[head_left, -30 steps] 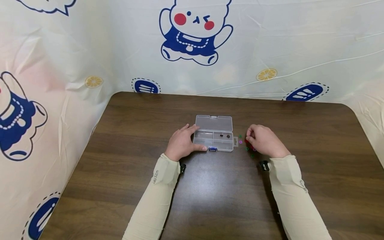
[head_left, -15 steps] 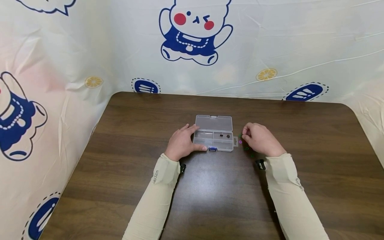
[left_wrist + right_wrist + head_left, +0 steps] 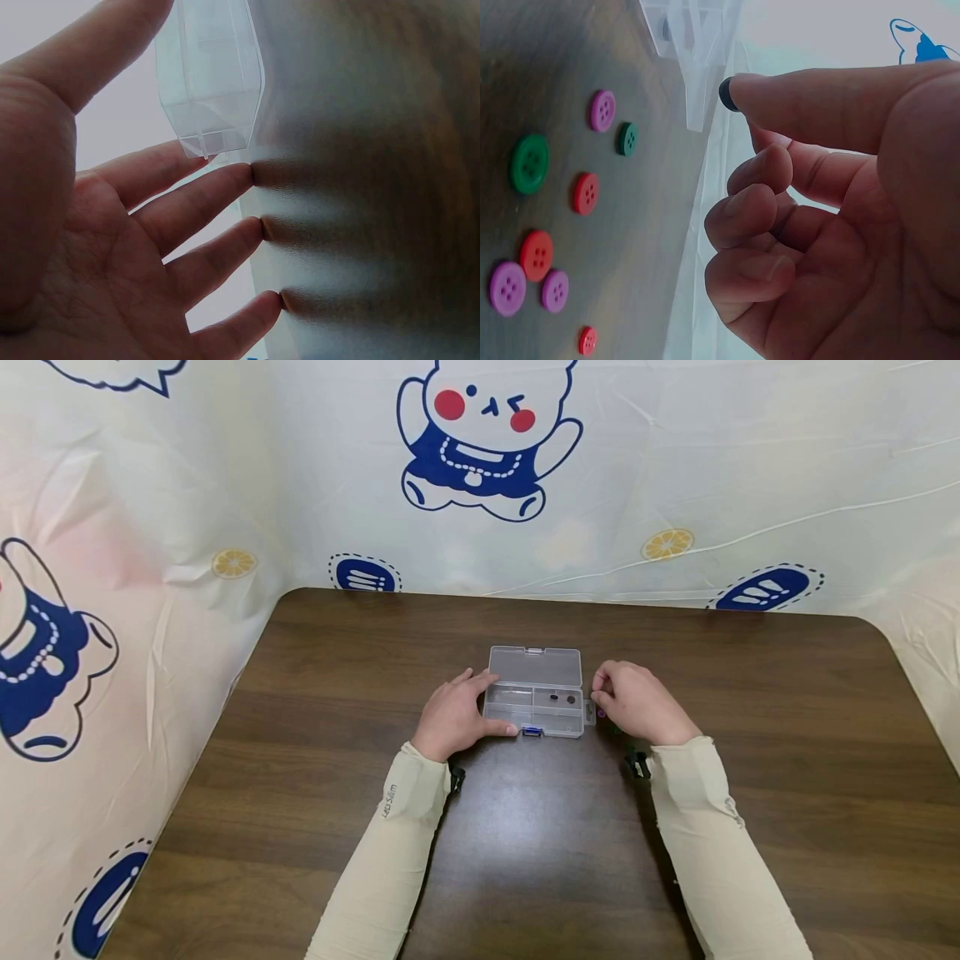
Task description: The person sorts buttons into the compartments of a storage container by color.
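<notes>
Left hand [image 3: 453,718] is laid against the left end of the clear box [image 3: 557,723]; fingers spread, nothing wrapped, thumb at the front edge. Lid [image 3: 534,667] folded back. Two dark buttons [image 3: 553,697] are seen in the back right compartment. Hang tab [image 3: 590,712] is left sticking out at the right end. Just beside the tab, outside the box, one black button [image 3: 726,96] is clamped between thumb and forefinger of the right hand [image 3: 637,700]; forefinger's contact is mostly hidden, other fingers curled in. On the table [image 3: 525,877] by that hand, loose purple buttons [image 3: 508,289], green buttons [image 3: 529,163] and red buttons [image 3: 536,255] are scattered. Handling, judged: black button very light, stiff, hard to break, smooth enough to be flicked away if squeezed off-centre; best taken by opposite rims or both flat faces. Box likely light, easily nudged, best braced at its end walls.
</notes>
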Demonstrator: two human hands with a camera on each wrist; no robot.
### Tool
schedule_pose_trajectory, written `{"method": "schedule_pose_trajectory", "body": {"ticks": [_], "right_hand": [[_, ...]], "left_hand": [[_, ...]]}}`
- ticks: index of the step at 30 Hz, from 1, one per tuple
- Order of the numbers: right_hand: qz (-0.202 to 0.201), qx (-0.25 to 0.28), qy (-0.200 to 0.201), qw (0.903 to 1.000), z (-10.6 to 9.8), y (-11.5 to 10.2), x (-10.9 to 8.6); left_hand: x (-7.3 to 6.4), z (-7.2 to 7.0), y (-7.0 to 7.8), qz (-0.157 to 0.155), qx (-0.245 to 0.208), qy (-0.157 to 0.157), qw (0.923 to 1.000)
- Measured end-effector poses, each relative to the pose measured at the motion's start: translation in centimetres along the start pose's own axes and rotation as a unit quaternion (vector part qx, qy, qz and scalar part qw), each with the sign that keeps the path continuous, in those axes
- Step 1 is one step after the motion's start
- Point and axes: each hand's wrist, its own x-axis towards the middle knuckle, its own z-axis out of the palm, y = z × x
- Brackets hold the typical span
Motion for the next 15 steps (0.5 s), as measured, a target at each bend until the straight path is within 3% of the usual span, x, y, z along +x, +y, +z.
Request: {"method": "schedule_pose_trajectory", "body": {"ticks": [15], "right_hand": [[-0.010, 0.013, 0.010, 0.9998, 0.88, -0.96, 0.81]], "left_hand": [[0.01, 0.03, -0.02, -0.003, 0.000, -0.002, 1.0000]]}}
